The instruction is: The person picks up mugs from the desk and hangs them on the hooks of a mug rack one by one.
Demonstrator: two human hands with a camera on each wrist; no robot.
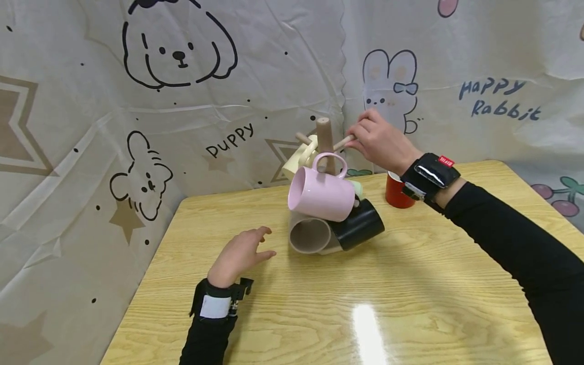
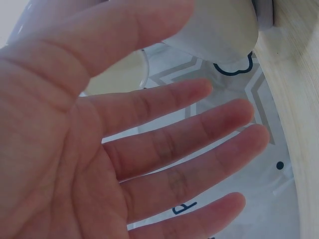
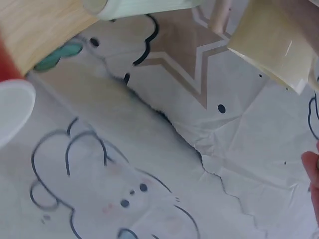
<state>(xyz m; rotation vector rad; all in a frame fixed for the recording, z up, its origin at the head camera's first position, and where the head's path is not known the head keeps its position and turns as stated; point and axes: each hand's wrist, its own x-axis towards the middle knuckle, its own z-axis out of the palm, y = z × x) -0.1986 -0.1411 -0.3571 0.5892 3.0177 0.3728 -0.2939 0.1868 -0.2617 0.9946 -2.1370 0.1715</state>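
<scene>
A wooden mug tree (image 1: 324,133) stands toward the back of the table, hung with mugs. My right hand (image 1: 383,139) pinches the end of its right upper peg (image 1: 343,143); only a fingertip (image 3: 310,169) shows in the right wrist view. A pink mug (image 1: 323,195) faces front, handle up. Below it are a taupe mug (image 1: 296,243) and a tilted black mug (image 1: 360,225). A cream mug (image 1: 294,161) hangs at the back left, and a pale green mug (image 1: 358,189) is mostly hidden. Left of the mugs, touching none, my left hand (image 1: 239,256) has its fingers spread.
A red mug (image 1: 398,195) with a white inside stands on the wooden table (image 1: 410,304), right of the tree and partly behind my right wrist. A cloth (image 1: 255,61) printed with cartoon animals hangs behind and to the left of the table.
</scene>
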